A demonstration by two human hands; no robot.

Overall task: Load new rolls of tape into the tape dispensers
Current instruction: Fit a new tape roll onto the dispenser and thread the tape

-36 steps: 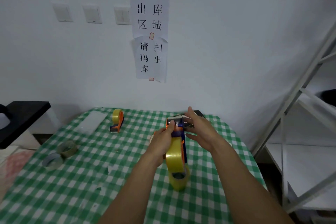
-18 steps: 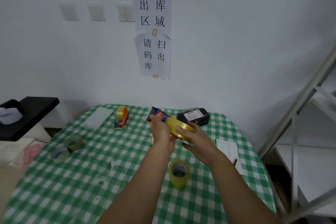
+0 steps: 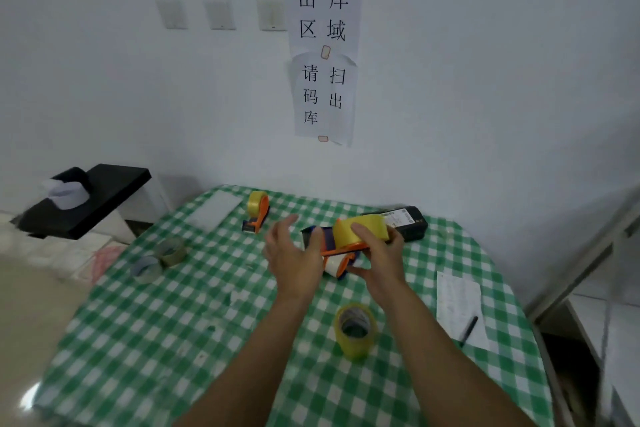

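Note:
An orange and dark blue tape dispenser [image 3: 327,241] with a yellow tape roll [image 3: 369,229] on it is held above the green checked table [image 3: 173,322]. My right hand [image 3: 377,253] grips the roll and the dispenser from the right, fingers over the roll, thumb below. My left hand [image 3: 292,253] is beside the dispenser's left end, fingers spread and touching it. A second loaded orange dispenser [image 3: 258,211] stands at the table's far side. A loose yellow tape roll [image 3: 355,329] lies flat near my right forearm.
Two used rolls [image 3: 157,258] lie at the table's left edge. A black device [image 3: 408,222] sits behind the dispenser. A paper sheet with a pen [image 3: 460,308] lies at the right. A black stand [image 3: 86,201] is left of the table, a metal shelf frame [image 3: 588,253] right.
The dispenser has tipped onto its side and moved slightly right. My left hand has loosened from gripping it and spread its fingers. The view shifted left.

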